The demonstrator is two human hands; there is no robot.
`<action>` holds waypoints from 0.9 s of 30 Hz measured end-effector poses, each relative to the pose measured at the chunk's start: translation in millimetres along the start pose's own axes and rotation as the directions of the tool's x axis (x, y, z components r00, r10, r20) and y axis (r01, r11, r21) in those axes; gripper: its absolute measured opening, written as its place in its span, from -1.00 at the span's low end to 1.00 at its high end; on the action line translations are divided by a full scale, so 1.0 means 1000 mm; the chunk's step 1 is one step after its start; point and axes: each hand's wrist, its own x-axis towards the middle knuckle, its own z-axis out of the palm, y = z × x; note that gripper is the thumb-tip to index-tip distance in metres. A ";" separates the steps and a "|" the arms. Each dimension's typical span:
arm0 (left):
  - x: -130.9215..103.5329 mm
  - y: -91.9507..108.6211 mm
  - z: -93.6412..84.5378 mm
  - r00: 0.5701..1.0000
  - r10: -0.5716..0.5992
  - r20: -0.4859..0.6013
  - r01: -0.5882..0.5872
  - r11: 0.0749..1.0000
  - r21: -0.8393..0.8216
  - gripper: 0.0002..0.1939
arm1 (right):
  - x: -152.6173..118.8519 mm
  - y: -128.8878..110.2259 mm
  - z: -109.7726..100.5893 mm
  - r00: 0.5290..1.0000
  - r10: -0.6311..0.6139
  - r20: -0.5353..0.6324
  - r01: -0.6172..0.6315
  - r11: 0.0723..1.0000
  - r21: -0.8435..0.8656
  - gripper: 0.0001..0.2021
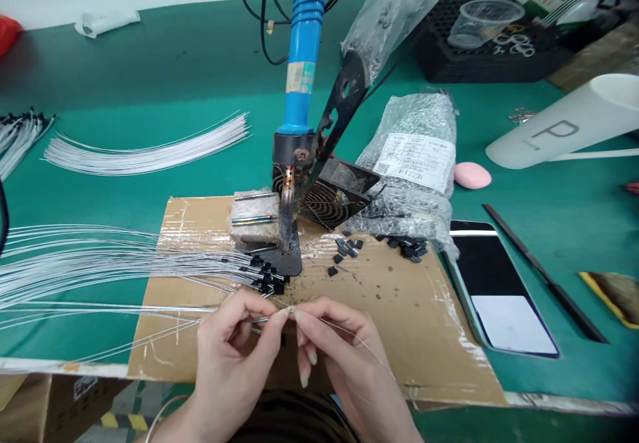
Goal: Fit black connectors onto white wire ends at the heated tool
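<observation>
My left hand (244, 346) pinches the ends of a few thin white wires (190, 310) that run off to the left. Thumb to thumb with it, my right hand (339, 340) is closed at the same spot, and a fine strand trails from it toward the lower right. What sits between the fingertips is too small to make out. Just beyond my hands lies a bundle of white wires (190, 261) with black connectors (267, 277) on their ends. A blue-handled soldering iron (298, 107) hangs tip down above the cardboard sheet (399, 336).
Behind the iron stand a small black fan (329, 197) and a grey block (254, 217). Loose black connectors (347, 247) lie near a bubble-wrap bag (414, 144). To the right are a phone (499, 296), a black-handled blade (554, 283), a pink egg-shaped object (472, 175) and a white cup (564, 124).
</observation>
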 end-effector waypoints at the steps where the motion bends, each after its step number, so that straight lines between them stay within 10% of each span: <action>1: 0.000 -0.001 0.000 1.000 0.011 -0.006 -0.011 1.000 0.008 -0.80 | 0.000 0.001 0.000 1.000 -0.002 -0.007 0.002 1.000 0.009 -0.67; 12: -0.002 0.003 0.008 0.999 -0.033 -0.043 0.028 0.995 -0.099 -0.77 | 0.000 0.031 0.005 0.995 -0.099 -0.027 0.102 0.976 0.191 -0.77; 17: 0.005 0.010 0.005 0.997 -0.060 -0.057 0.054 0.994 -0.100 -0.83 | 0.004 0.024 -0.007 0.963 -0.263 -0.066 0.251 0.956 -0.148 -0.79; 19: 0.008 0.010 0.002 0.995 -0.076 -0.060 0.071 0.994 -0.080 -0.84 | 0.010 0.015 -0.021 0.861 -0.491 -0.131 0.375 0.788 -0.488 -0.84; 23: 0.012 0.008 -0.003 0.993 -0.114 -0.026 0.111 0.990 -0.083 -0.86 | 0.030 -0.002 -0.051 0.558 -0.808 0.189 0.369 0.037 -0.929 -0.82; 27: 0.012 0.005 -0.006 0.996 -0.091 -0.011 0.090 0.993 -0.080 -0.86 | 0.043 -0.005 -0.063 0.487 -0.780 0.394 0.314 -0.265 -0.912 -0.85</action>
